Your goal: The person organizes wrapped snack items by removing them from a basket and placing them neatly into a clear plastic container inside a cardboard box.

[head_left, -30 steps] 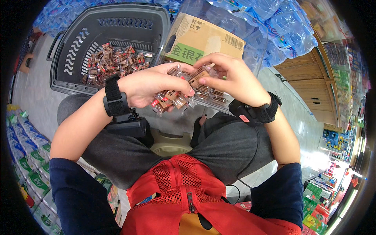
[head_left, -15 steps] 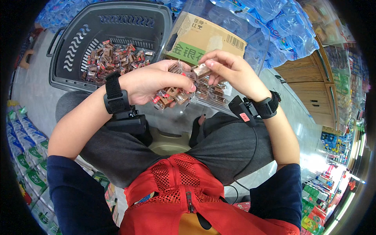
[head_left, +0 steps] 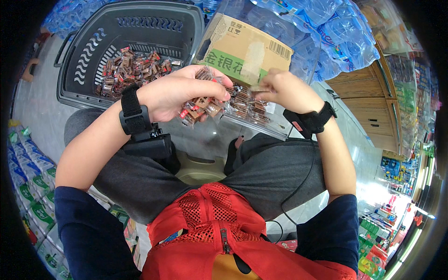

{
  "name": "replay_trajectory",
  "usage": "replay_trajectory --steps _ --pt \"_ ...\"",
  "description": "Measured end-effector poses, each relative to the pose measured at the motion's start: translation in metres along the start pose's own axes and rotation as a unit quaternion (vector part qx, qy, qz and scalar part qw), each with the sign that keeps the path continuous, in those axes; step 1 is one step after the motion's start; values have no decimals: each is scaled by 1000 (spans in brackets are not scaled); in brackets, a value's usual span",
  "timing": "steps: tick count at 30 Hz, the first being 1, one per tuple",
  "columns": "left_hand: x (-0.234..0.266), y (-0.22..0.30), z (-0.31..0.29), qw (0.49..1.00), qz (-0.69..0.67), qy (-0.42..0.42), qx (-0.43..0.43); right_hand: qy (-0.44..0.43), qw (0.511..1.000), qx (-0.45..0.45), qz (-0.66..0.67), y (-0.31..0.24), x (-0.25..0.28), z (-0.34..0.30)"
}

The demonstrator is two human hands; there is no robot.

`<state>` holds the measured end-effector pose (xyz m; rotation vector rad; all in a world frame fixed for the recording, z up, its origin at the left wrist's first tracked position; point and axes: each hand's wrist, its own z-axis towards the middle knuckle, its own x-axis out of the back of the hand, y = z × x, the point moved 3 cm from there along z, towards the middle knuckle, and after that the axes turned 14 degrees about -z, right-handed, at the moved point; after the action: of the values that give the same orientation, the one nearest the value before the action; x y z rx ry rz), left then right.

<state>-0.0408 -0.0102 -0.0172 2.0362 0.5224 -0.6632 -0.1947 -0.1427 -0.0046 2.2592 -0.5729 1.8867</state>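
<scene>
My left hand (head_left: 186,91) is closed around a bunch of small brown snacks in clear wrappers (head_left: 200,105), some with red print. It hovers between the dark basket and the clear plastic bin. My right hand (head_left: 287,91) is over the bin, its thumb and fingers pinched together at a wrapped snack (head_left: 255,89); motion blurs the fingertips. Below them, similar wrapped snacks (head_left: 247,109) lie in rows inside the clear bin (head_left: 261,129). A loose heap of wrapped snacks (head_left: 133,70) fills part of the dark grey basket (head_left: 144,13) at the left.
A cardboard box (head_left: 247,42) with a green band stands in the bin's far part. Shrink-wrapped water bottles (head_left: 345,42) are stacked behind. A wooden cabinet (head_left: 368,93) stands at right, and green-and-white packages (head_left: 39,200) line the left. A cable (head_left: 305,182) hangs from my right wrist.
My right hand has moved right and slightly down with a wrapped snack, away from my left hand and over the bin's rows. My left hand stays nearly in place with its bunch.
</scene>
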Motion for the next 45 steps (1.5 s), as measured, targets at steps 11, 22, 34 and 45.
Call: replay_trajectory --steps 11,22,34,45 --pt "2 -2 2 1000 28 7 -1 -239 948 -63 -201 3 -36 3" --pt "4 -2 -1 999 44 23 -20 -315 925 -41 -211 1 -66 19" --pt "7 -1 -5 999 28 21 -15 -310 928 -64 -199 5 -85 28" --pt "10 -6 -6 999 12 26 -22 -324 924 -69 -192 5 -87 26"
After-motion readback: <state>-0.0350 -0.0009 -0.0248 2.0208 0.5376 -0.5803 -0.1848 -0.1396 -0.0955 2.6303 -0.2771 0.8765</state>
